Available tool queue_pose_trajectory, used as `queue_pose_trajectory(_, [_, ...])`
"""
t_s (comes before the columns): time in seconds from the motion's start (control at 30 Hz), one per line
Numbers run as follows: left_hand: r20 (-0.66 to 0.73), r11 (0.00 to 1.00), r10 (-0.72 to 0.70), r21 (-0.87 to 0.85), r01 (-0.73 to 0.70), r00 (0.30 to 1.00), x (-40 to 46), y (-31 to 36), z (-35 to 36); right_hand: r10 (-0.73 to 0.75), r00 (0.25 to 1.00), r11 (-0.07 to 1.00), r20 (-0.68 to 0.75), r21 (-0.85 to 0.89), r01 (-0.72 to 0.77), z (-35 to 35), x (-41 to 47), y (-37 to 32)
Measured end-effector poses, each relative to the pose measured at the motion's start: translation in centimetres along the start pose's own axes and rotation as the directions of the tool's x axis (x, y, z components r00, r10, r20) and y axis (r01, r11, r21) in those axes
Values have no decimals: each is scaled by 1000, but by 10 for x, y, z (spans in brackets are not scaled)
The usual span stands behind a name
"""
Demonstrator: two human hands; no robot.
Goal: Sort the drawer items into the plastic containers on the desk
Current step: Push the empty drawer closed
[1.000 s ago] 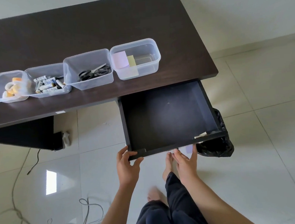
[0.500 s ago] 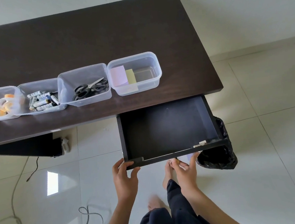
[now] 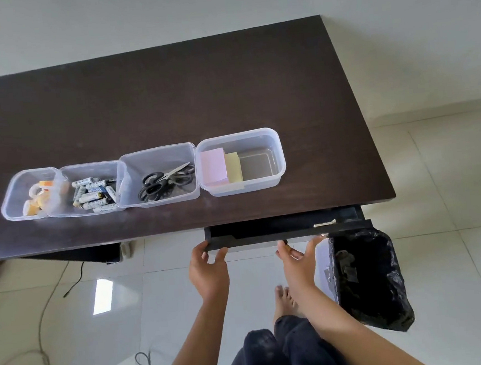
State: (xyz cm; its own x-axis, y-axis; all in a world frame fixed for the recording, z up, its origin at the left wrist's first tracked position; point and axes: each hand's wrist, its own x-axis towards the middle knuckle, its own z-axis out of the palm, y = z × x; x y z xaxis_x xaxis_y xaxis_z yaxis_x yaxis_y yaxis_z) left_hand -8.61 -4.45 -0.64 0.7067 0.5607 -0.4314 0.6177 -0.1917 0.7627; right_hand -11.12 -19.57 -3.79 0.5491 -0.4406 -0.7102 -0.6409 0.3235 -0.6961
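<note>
The dark drawer (image 3: 284, 232) under the desk's right end is nearly pushed in; only a narrow strip of its inside shows. My left hand (image 3: 209, 269) grips the left end of its front panel. My right hand (image 3: 298, 260) presses the panel's lower edge with fingers spread. Several clear plastic containers stand in a row on the desk (image 3: 168, 101): tape rolls (image 3: 35, 197), batteries (image 3: 93, 192), black scissors (image 3: 163, 181), pink and yellow sticky notes (image 3: 222, 168).
A bin lined with a black bag (image 3: 366, 276) stands on the tiled floor just right of my right hand. Cables (image 3: 43, 330) lie on the floor at lower left. My legs and a bare foot (image 3: 281, 301) are below the drawer.
The drawer has slid from fully open and empty to almost shut, with both hands following its front panel toward the desk.
</note>
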Motion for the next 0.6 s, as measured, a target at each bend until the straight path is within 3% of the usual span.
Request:
queue_pose_trajectory(0.27, [-120,987,-110,-135,93,987,22,27,26,-38,999,995,23,-94,40,21,38,-24])
queue_pose_trajectory(0.4, [-145,953,-197,-259,155,970,32,29,37,-53,998,990,-38,-130,47,34,59,-39])
queue_pose_trajectory(0.6, [-71,970,-129,-216,111,989,38,22,33,-100,994,962,-45,-261,85,34,55,-41])
